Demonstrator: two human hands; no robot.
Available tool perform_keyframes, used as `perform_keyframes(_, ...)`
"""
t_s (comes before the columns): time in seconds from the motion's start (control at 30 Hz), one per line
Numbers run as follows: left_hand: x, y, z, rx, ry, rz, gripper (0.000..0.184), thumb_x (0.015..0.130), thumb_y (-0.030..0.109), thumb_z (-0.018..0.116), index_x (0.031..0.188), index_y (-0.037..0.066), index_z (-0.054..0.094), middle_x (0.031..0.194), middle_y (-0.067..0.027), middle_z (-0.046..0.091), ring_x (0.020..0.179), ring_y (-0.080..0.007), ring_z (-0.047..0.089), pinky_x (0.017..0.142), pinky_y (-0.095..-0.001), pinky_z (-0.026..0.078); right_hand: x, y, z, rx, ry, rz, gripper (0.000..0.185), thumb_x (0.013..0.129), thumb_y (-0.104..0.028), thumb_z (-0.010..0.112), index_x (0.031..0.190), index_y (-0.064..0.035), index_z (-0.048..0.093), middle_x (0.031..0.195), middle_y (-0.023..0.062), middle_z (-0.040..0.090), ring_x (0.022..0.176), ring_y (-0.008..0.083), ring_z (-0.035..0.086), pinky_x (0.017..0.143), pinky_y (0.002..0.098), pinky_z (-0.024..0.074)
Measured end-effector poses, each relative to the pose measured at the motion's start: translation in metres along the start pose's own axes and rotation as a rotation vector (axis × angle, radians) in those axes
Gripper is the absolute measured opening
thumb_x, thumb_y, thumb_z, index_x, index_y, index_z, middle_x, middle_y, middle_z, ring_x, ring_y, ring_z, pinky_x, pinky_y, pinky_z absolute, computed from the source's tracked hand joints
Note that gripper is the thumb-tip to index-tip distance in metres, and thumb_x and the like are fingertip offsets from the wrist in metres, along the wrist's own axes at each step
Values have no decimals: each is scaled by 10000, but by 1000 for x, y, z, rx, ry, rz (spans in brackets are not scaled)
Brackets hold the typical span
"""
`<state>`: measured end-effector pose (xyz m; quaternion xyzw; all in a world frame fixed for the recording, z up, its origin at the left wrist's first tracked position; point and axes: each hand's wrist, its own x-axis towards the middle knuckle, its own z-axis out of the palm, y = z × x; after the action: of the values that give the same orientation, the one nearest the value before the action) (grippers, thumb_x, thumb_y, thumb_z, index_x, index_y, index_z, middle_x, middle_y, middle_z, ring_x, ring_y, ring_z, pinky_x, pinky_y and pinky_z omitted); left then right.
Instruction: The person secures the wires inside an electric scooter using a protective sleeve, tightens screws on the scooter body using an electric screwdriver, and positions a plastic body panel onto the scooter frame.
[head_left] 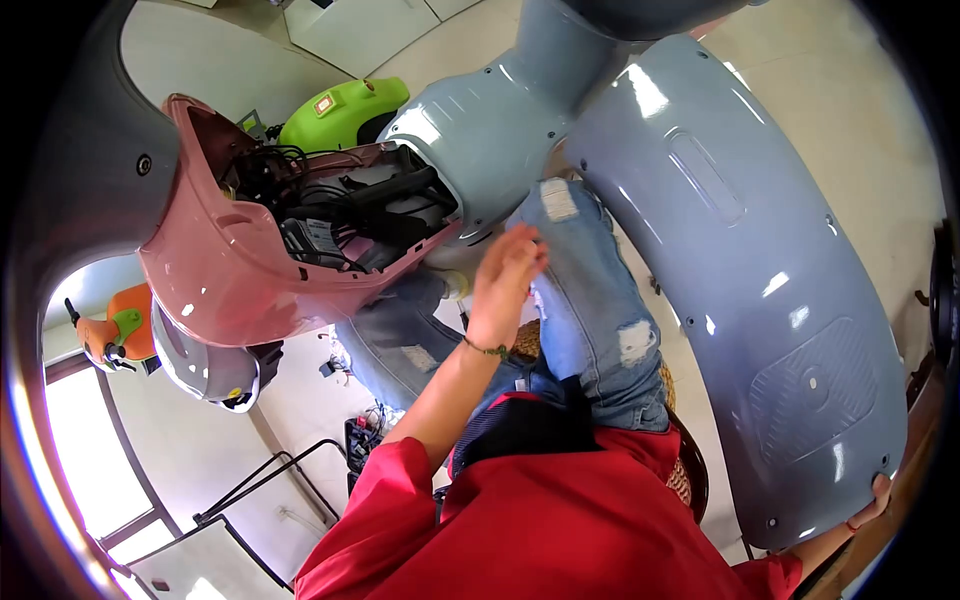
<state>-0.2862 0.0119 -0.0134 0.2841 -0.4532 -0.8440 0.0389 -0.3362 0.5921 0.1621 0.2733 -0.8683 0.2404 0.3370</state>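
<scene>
A long, glossy blue-grey scooter body panel (770, 260) stretches down my right side, with an oblong recess and a ribbed patch on its face. My right hand (872, 503) grips its lower right edge; part of the hand is hidden behind the panel. Over my knees, my left hand (512, 270) is raised with its fingers loosely bent and slightly blurred, and nothing shows in it. Just beyond it lies a blue-grey curved shell (475, 130), which meets an opened pink scooter body (240, 270). Black cables and a dark frame (375, 200) are exposed inside.
Behind the pink body is a lime-green scooter part (345, 112). At the left are an orange scooter (130, 320) and a grey-white one (210, 365). A black metal frame (270, 470) and a dark box of small parts (362, 440) are on the floor, left of me.
</scene>
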Motion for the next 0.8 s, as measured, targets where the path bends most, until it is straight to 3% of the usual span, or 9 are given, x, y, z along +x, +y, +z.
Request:
perform_keyframes(0.13,52,20,-10,164,235,242,497,954,211,581,1357,-32,422,1386,-140,454,1292,-260,432,1103,-382,342,7,5,5,-39,49,-253,390,1001,-373,450,955,8,519,898,133,560,796,213,630,669,273,516)
perform_keyframes(0.2,81,30,-20,-28,151,129,554,957,273,579,1382,-28,389,1394,-145,449,1320,-261,395,1130,-392,300,11,18,16,66,158,-462,399,1009,-379,437,932,4,516,874,131,556,772,210,633,645,267,523)
perform_keyframes(0.23,92,42,-20,-73,36,11,618,967,400,535,1395,-14,371,1414,-132,442,1334,-257,384,1137,-403,282,10,29,24,168,392,-621,435,1003,-410,443,909,7,522,836,124,552,739,220,633,634,275,529)
perform_keyframes(0.27,91,48,-19,-72,36,9,618,967,400,535,1395,-14,371,1414,-132,442,1334,-257,384,1137,-403,282,3,34,27,168,391,-619,435,1003,-410,443,909,7,522,836,124,552,739,220,633,634,275,529)
perform_keyframes(0.33,88,66,-9,-394,-184,-70,609,985,472,467,1406,41,375,1397,-108,456,1298,-235,425,1109,-395,324,-12,36,37,-62,460,-451,518,964,-492,478,846,7,549,732,84,555,696,275,647,646,309,559)
perform_keyframes(0.43,54,82,13,-339,-177,52,588,995,489,412,1390,53,404,1432,-87,452,1342,-251,398,1107,-419,330,-24,61,30,-179,456,-345,546,943,-522,498,825,7,564,694,64,560,684,296,652,658,325,569)
perform_keyframes(0.53,38,83,-5,-348,-114,102,468,1025,374,405,1361,51,437,1381,-87,507,1284,-237,474,1080,-413,380,-24,53,61,-32,239,-167,503,939,-486,506,855,6,571,739,64,571,714,276,645,680,321,556)
perform_keyframes(0.63,16,85,-15,-321,3,113,304,1009,168,473,1298,74,473,1292,-65,573,1174,-201,573,978,-359,484,-18,29,101,158,68,89,462,935,-450,513,886,5,578,783,63,581,744,256,638,701,317,543)
perform_keyframes(0.8,8,87,-31,-281,51,146,328,998,172,478,1302,48,488,1280,-60,588,1163,-214,577,996,-361,470,7,-21,154,522,-96,481,399,929,-390,526,937,4,589,858,63,599,795,222,626,737,311,520)
